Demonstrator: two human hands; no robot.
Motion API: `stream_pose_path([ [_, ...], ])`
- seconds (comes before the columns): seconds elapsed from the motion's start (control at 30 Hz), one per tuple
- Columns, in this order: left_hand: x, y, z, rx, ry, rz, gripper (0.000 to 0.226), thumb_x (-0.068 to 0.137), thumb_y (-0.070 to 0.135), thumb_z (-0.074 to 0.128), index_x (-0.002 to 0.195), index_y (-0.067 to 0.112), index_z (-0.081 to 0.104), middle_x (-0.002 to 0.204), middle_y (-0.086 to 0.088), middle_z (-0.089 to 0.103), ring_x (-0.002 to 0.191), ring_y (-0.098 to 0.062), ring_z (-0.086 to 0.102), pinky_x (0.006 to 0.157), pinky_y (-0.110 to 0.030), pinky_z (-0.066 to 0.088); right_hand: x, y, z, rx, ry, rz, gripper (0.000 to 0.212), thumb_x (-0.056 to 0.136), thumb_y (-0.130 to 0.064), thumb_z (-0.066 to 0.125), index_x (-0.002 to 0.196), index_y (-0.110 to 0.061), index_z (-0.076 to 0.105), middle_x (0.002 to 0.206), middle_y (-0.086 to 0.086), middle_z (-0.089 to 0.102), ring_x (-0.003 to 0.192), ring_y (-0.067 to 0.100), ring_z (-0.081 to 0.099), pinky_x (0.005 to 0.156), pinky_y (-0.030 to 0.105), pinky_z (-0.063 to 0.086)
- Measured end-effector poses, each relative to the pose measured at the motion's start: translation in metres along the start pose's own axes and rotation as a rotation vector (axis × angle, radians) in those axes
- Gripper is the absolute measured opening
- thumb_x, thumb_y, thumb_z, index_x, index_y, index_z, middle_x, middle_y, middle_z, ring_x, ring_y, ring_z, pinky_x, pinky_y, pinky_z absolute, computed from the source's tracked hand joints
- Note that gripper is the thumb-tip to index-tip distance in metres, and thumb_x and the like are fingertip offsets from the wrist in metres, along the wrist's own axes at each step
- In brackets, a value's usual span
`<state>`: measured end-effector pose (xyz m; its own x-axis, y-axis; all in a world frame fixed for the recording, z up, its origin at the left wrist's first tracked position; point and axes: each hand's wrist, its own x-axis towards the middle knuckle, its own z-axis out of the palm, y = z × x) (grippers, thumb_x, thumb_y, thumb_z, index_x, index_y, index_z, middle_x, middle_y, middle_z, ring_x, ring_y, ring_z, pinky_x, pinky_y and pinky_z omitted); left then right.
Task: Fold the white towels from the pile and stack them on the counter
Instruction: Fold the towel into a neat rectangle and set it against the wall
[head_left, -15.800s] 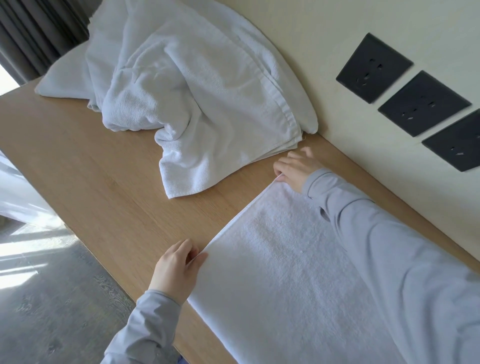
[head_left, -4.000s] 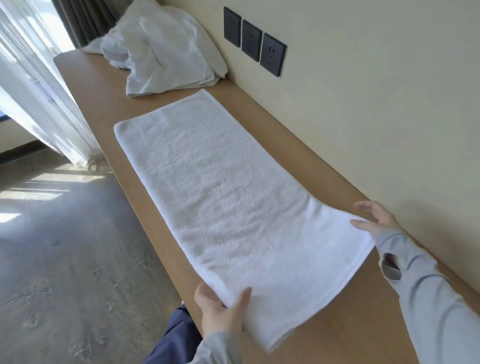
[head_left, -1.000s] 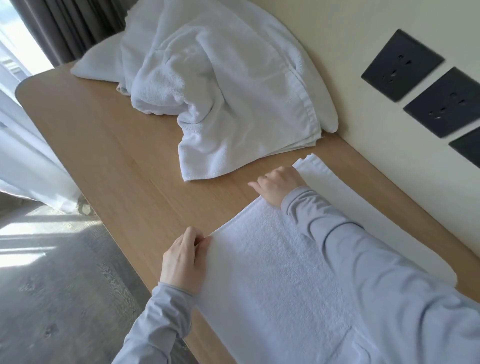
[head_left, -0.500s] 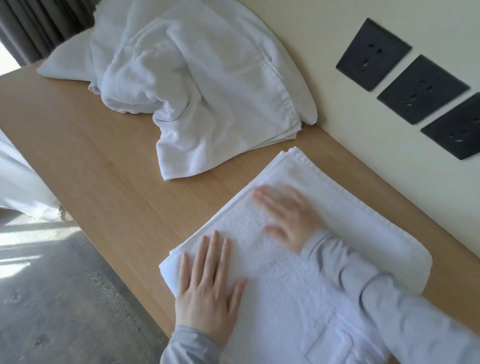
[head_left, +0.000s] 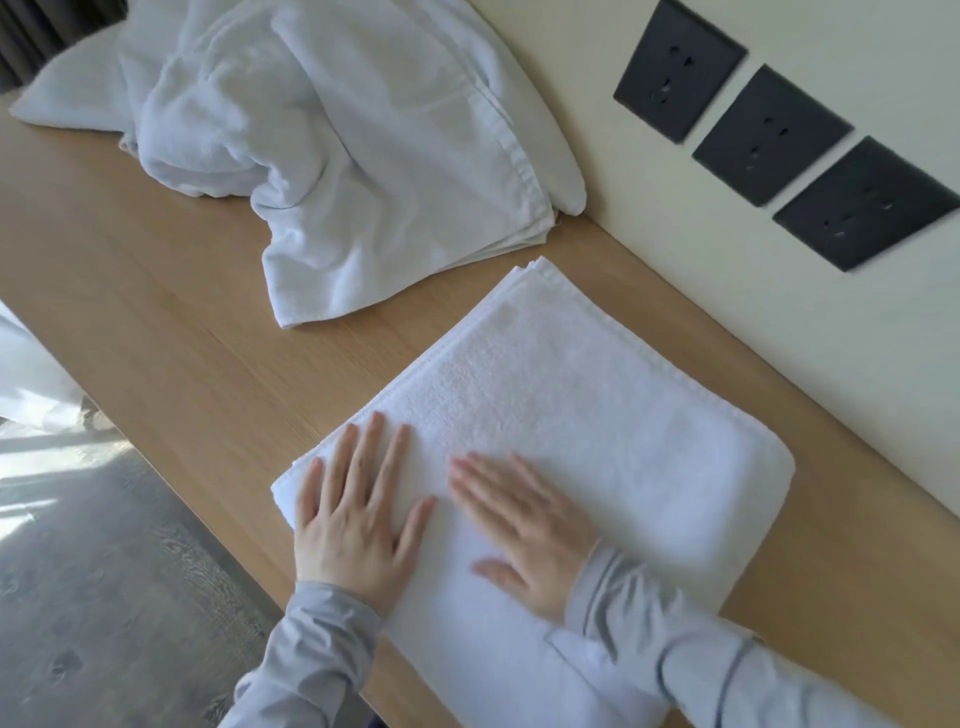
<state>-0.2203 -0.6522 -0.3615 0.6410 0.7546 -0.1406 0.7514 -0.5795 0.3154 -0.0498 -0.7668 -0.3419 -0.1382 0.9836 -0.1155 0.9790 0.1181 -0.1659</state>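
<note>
Pressing: both palms lay flat on the folded towel (head_left: 571, 415), smoothing its near-left part.
Left hand (head_left: 353, 525): fingers spread wide, gripping nothing, resting by the towel's left corner close to the counter's near edge.
Right hand (head_left: 524, 530): also flat and spread, just beside the left one, holding nothing.
Towel in hand: it sat on the wooden counter (head_left: 171, 322) as a layered rectangle, edges roughly aligned at the far corner, close to the wall (head_left: 779, 312).
Pile (head_left: 332, 150): crumpled white towels lay farther along the counter to the left, near but not touching the folded one; how many could not be told.
Progress: one towel looked partly folded, likely needing another fold; no finished stack was visible, so most of the job seemed left.
Background: three dark sockets (head_left: 769, 127) sat on the wall.
</note>
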Motion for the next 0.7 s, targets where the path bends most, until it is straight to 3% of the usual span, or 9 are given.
stream_pose_path([
  [0.07,0.000,-0.001,0.003,0.017,0.002,0.005,0.066,0.089,0.059,0.019,0.148,0.029,0.024,0.154,0.003,0.025,0.142,-0.018,0.022,0.113,-0.041,0.013,-0.031,0.016,-0.001,-0.065,-0.124,0.016,0.062,0.094,-0.048,0.028,0.144,-0.011,0.031,0.151,0.006,0.031,0.140,0.023,0.026,0.111,0.047,0.024],
  [0.13,-0.002,-0.002,0.005,0.033,-0.003,0.004,0.067,0.089,0.060,0.016,0.149,0.032,0.014,0.156,0.006,0.017,0.144,-0.015,0.013,0.115,-0.040,0.007,-0.054,0.052,-0.013,-0.139,-0.176,0.205,0.065,0.096,-0.051,0.013,0.143,-0.010,0.028,0.151,0.007,0.029,0.139,0.027,0.029,0.111,0.050,0.029],
  [0.23,-0.003,0.002,0.004,0.046,-0.010,-0.017,0.068,0.087,0.064,0.006,0.148,0.035,-0.003,0.158,0.009,0.002,0.144,-0.011,-0.004,0.118,-0.038,-0.002,-0.079,0.106,-0.024,-0.250,-0.222,0.496,0.073,0.088,-0.056,-0.010,0.147,-0.014,-0.002,0.155,0.001,-0.005,0.144,0.018,-0.002,0.118,0.039,0.001],
  [0.3,-0.007,0.013,0.001,0.056,-0.002,-0.067,0.071,0.086,0.063,0.001,0.149,0.030,-0.006,0.157,0.006,-0.009,0.143,-0.012,-0.014,0.118,-0.039,-0.007,-0.082,0.116,-0.025,-0.232,-0.235,0.605,0.068,0.093,-0.053,0.001,0.148,-0.014,-0.005,0.156,0.000,-0.012,0.143,0.012,-0.014,0.116,0.033,-0.011],
  [0.4,-0.033,0.059,0.000,-0.001,0.078,-0.158,0.075,0.090,0.059,0.006,0.150,0.014,0.007,0.156,-0.006,-0.005,0.145,-0.022,-0.007,0.119,-0.043,-0.002,-0.076,0.084,-0.029,-0.147,-0.105,0.516,0.060,0.099,-0.036,0.028,0.147,-0.004,0.014,0.157,0.011,0.007,0.145,0.023,0.003,0.117,0.036,-0.004],
  [0.47,-0.065,0.108,0.008,-0.083,0.106,-0.137,0.074,0.092,0.054,0.012,0.147,0.005,0.023,0.154,-0.016,0.015,0.143,-0.033,0.012,0.117,-0.044,0.006,-0.076,0.048,-0.025,-0.090,0.027,0.359,0.054,0.096,-0.029,0.031,0.137,0.005,0.037,0.147,0.020,0.033,0.138,0.034,0.030,0.113,0.048,0.018],
  [0.53,-0.094,0.147,0.021,-0.121,0.052,-0.110,0.075,0.094,0.053,0.013,0.141,0.000,0.034,0.150,-0.022,0.028,0.138,-0.038,0.024,0.113,-0.045,0.012,-0.084,0.015,-0.013,-0.082,0.027,0.242,0.052,0.093,-0.027,0.029,0.127,0.005,0.052,0.136,0.019,0.050,0.127,0.033,0.046,0.102,0.056,0.036],
  [0.6,-0.114,0.161,0.032,-0.138,-0.028,-0.149,0.077,0.094,0.055,0.011,0.140,-0.001,0.036,0.149,-0.020,0.029,0.136,-0.037,0.029,0.111,-0.042,0.012,-0.097,0.009,-0.009,-0.100,-0.066,0.211,0.053,0.090,-0.030,0.031,0.131,-0.002,0.051,0.139,0.012,0.049,0.129,0.027,0.045,0.102,0.053,0.039],
  [0.7,-0.125,0.151,0.048,-0.090,-0.025,-0.142,0.074,0.094,0.054,0.009,0.143,0.002,0.030,0.151,-0.015,0.026,0.138,-0.034,0.028,0.111,-0.042,0.013,-0.118,0.058,-0.013,-0.147,-0.100,0.296,0.063,0.091,-0.042,0.022,0.143,-0.008,0.033,0.150,0.008,0.032,0.138,0.024,0.031,0.112,0.047,0.024],
])
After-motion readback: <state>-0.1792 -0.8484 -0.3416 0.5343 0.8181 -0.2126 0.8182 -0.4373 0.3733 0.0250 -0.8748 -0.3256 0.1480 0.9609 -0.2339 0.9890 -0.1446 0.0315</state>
